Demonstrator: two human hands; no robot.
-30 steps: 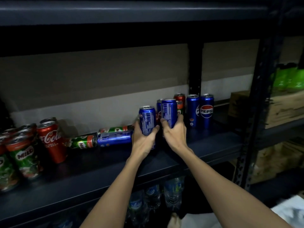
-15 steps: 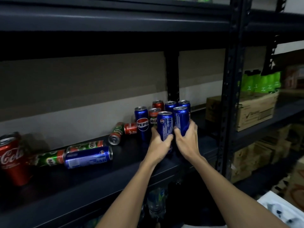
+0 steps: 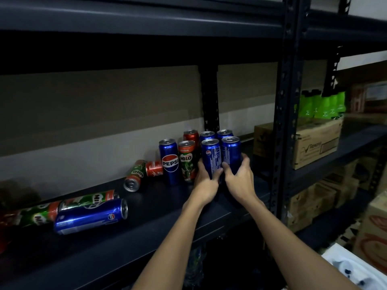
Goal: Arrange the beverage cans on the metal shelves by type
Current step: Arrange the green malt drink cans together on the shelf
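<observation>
Blue Pepsi cans: left hand (image 3: pixel 206 186) clamps one (image 3: pixel 211 156), right hand (image 3: pixel 239 181) another (image 3: pixel 231 153), near shelf (image 3: pixel 163 214) right end w/ two Pepsis behind. We're grouping Pepsis; next, prob. release, fetch the fallen one (image 3: pixel 90 216).

Two bare forearms come up from the bottom edge of the view, each ending in a bare hand. The left hand (image 3: pixel 206 186) and the right hand (image 3: pixel 240 181) wear no gloves, and no ring, watch, strap or bracelet shows on either wrist. No sleeve reaches into view; both arms are uncovered as far down as the frame shows. The forearms are slim, the fingers (image 3: pixel 227 165) slender. Dim light leaves nails and finer marks too dark to tell.
</observation>
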